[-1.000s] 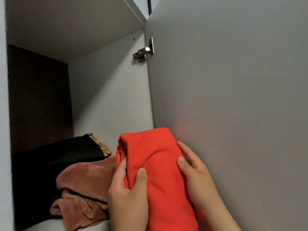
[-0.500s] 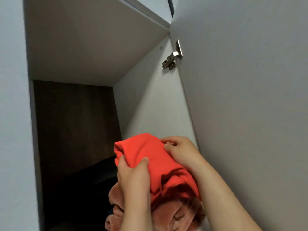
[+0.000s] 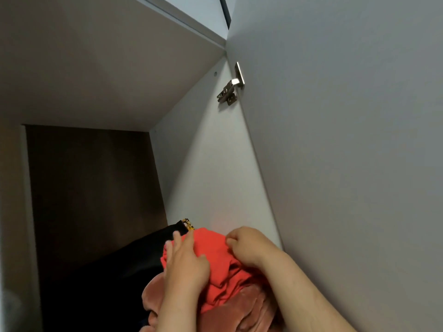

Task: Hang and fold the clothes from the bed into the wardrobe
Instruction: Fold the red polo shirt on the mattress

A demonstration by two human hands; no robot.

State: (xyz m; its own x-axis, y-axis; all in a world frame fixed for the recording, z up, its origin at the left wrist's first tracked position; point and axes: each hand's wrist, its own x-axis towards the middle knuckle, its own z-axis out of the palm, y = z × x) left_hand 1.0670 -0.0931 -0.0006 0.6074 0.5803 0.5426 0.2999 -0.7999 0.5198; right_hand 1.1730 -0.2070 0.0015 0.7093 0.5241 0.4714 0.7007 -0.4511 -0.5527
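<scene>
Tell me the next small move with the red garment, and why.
Probably let go with the right hand and pat the red garment flat. It already lies on the pink garment inside the wardrobe, the left hand presses it with straight fingers, but the right hand's grip bunches its top.

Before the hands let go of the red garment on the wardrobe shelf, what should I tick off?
Red folded garment lies on the pink velvet garment: ok.
Its fold is neat: not ok, rumpled near the front.
Left hand presses it with straight fingers: ok.
Right hand free of it: not ok, fingers curl into the cloth.
Stack sits clear of the grey wardrobe door: cannot tell.
</scene>
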